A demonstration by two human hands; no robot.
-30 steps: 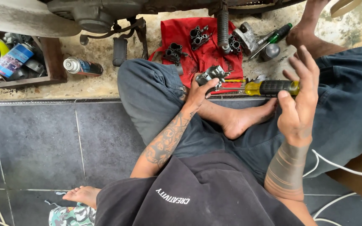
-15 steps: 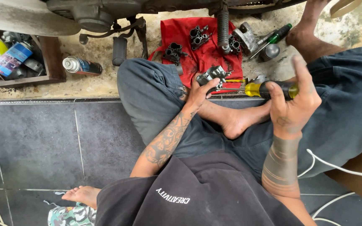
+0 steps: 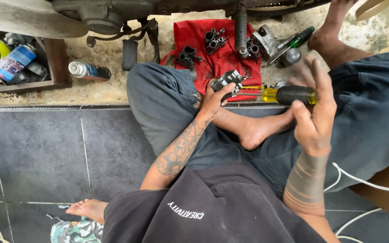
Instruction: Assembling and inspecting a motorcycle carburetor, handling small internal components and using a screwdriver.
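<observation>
Lifting off the handle, the right hand now shows its fingers spread and raised, where half a second ago they were curled closer over the screwdriver; a second ago the hand was open in much the same way. The screwdriver has kept its place, lying crosswise with its black and yellow handle just under the right fingertips and against the thumb, its shaft running from there toward the left hand. The right fingers are released rather than clenched: only the thumb and perhaps a fingertip touch the handle, and whether they truly pinch it I cannot tell. The left hand has not shifted; its fingers are closed around a small grey metal part, which sits at the fingertips, just beyond the knuckles, with the screwdriver tip meeting it on the thumb side. The left forearm reaches forward over the bent knee, wrist straight; the right forearm rises steeply, wrist cocked back, palm facing left. Beyond both sets of fingers lies a red cloth bearing more dark metal parts, and well off to the left of the left fingers a spray can lies on the gravel.
</observation>
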